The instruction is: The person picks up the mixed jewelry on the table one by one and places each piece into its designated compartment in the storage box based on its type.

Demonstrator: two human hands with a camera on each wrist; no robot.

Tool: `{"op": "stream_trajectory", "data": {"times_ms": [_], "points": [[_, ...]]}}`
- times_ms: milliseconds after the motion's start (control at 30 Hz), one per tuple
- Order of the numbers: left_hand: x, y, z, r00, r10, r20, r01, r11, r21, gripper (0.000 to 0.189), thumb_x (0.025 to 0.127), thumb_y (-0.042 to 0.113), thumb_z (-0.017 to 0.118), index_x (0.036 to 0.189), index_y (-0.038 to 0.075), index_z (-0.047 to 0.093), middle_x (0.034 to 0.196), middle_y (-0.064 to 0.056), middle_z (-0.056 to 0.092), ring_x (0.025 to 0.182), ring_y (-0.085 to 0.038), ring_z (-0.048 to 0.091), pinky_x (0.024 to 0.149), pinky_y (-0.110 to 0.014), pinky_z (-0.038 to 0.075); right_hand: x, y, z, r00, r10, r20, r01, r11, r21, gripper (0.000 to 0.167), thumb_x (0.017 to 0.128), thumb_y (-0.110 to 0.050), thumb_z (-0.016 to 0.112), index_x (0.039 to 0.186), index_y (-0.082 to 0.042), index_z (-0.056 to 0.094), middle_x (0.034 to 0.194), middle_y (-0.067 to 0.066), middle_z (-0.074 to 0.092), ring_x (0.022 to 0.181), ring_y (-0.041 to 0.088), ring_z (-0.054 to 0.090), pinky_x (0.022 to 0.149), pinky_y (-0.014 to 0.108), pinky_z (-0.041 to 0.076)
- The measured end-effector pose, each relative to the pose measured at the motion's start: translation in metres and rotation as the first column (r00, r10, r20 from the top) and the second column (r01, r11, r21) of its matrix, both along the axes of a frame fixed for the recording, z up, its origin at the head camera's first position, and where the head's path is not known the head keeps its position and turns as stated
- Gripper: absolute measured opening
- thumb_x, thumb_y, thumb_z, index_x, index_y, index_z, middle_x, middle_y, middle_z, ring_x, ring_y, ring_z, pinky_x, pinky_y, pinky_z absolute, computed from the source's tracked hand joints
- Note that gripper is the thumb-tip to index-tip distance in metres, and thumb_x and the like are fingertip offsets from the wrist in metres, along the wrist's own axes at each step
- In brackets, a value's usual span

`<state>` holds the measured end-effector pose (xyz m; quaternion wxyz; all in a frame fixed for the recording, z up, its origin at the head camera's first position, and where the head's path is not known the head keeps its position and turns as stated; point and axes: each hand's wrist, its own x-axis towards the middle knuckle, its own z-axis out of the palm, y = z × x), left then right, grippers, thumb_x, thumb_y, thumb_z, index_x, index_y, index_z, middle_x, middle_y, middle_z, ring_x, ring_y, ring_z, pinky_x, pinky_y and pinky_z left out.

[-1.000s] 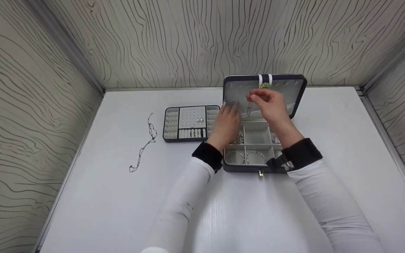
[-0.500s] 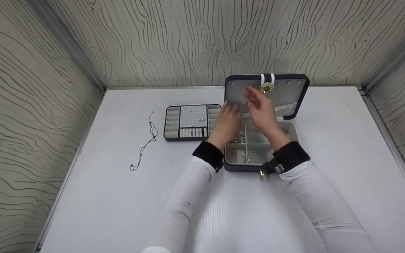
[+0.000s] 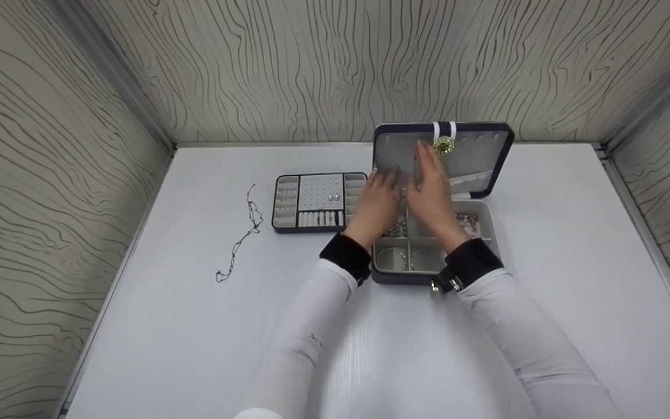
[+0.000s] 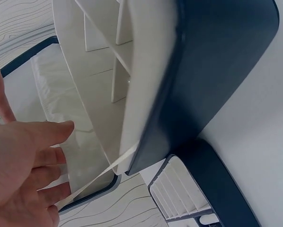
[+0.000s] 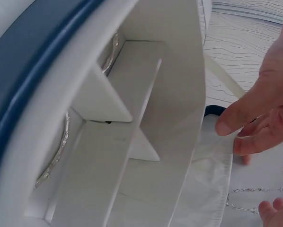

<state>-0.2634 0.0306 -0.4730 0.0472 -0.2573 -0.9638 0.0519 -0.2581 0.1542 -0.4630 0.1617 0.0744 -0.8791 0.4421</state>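
Jewelry box (image 3: 399,280), standing open on the white table (image 3: 143,326), right of centre in the head view, its lid (image 3: 477,160) raised toward the patterned back panel (image 3: 323,70). Through the wrist views I see a pale fabric pocket (image 4: 56,90) across the inside of the lid. My left hand (image 3: 376,203) is at the lid's left part; I have its thumb and curled fingers on the pocket's edge, pinching it. My right hand (image 3: 430,195) is raised before the lid just beside it, fingers straight and together, closed round nothing that I can make out; whether the tips touch the lid I cannot tell. In the right wrist view a silver necklace (image 5: 262,189) hangs against the lid beside the right fingertips, its lower end behind the pocket's edge. A gold ornament (image 3: 444,144) is at the lid's strap. Below, I note bracelets (image 5: 61,144) in two front compartments, pearl-like beads (image 3: 396,228) at back left and purple beads (image 3: 467,222) at back right. Left of the box is a divided tray (image 3: 312,185) bearing two earrings (image 3: 334,197); farther left, a loose chain (image 3: 255,230) lies on the table.
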Motion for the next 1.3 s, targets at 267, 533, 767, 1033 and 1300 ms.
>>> {"op": "stream_trajectory", "data": {"times_ms": [267,533,767,1033,1300], "points": [[0.001,0.001,0.001,1.0,0.002,0.002,-0.002,1.0,0.017,0.04,0.1,0.033,0.054,0.131,0.011,0.062,0.154,-0.008,0.038,0.133,-0.027,0.043,0.117,-0.042,0.02,-0.006,0.002,0.0,0.999,0.044,-0.019,-0.042,0.992,0.115,0.073,0.085,0.011,0.055,0.152,0.0,0.029,0.159,0.018,0.021,0.143,0.034,0.024,0.115,0.04,0.025],[0.001,0.001,0.0,1.0,-0.003,-0.013,0.003,1.0,-0.003,0.043,0.098,0.03,0.055,0.137,0.011,0.057,0.153,-0.008,0.04,0.132,-0.026,0.044,0.117,-0.042,0.019,-0.008,-0.001,0.004,0.999,0.046,-0.023,-0.042,0.988,0.151,0.068,0.084,0.013,0.055,0.147,0.008,0.033,0.156,0.022,0.023,0.142,0.037,0.026,0.115,0.041,0.025],[0.002,0.0,0.0,0.999,-0.006,-0.032,0.007,1.0,0.022,0.047,0.101,0.034,0.051,0.14,0.009,0.054,0.151,-0.008,0.042,0.131,-0.027,0.045,0.116,-0.042,0.022,-0.011,-0.003,0.009,0.999,0.024,-0.041,-0.016,0.985,0.173,0.067,0.083,0.013,0.055,0.146,0.008,0.035,0.152,0.022,0.028,0.139,0.037,0.031,0.113,0.043,0.03],[0.002,0.001,0.001,1.0,-0.001,-0.022,0.001,1.0,0.017,0.05,0.102,0.035,0.049,0.144,0.009,0.048,0.151,-0.007,0.042,0.132,-0.026,0.045,0.116,-0.042,0.021,-0.012,-0.006,0.012,0.999,0.005,-0.046,0.002,0.988,0.154,0.065,0.081,0.015,0.055,0.143,0.011,0.037,0.145,0.024,0.031,0.135,0.037,0.035,0.112,0.041,0.03],[0.002,0.001,0.0,1.0,0.008,-0.01,-0.008,1.0,0.029,0.048,0.102,0.038,0.049,0.142,0.011,0.052,0.153,-0.007,0.04,0.132,-0.026,0.044,0.117,-0.042,0.02,-0.01,-0.005,0.008,0.996,0.025,-0.08,-0.014,0.991,0.137,0.065,0.081,0.014,0.052,0.144,0.012,0.036,0.145,0.025,0.033,0.135,0.037,0.035,0.113,0.04,0.029]]}}
